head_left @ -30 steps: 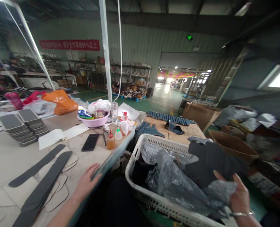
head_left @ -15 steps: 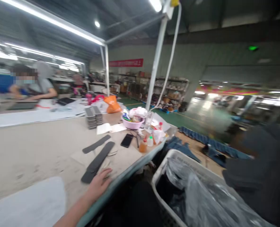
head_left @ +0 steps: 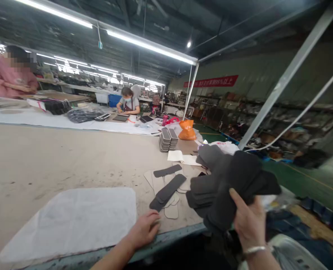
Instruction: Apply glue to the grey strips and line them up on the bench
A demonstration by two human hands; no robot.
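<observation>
My right hand [head_left: 247,222] grips a thick bundle of dark grey cut pieces [head_left: 225,183], held up over the table's near edge. My left hand [head_left: 144,229] rests on the beige worktable [head_left: 56,157] near its front edge, fingers curled loosely, holding nothing I can see. Just beyond that hand lie two long dark grey strips [head_left: 168,189] on pale cut shapes [head_left: 170,210]. A white rectangular sheet [head_left: 73,219] lies flat to the left of my left hand.
Two stacks of grey pads [head_left: 168,139] and an orange bag [head_left: 187,131] stand farther back. White paper [head_left: 182,157] lies behind the strips. Other people work at the far side, one in pink [head_left: 9,75] and one seated [head_left: 127,103]. A slanted metal post [head_left: 284,78] rises at the right.
My view has swung left from the white basket to the table. My right hand has lifted the dark bundle out of the basket and over the table edge. My left hand stayed on the table.
</observation>
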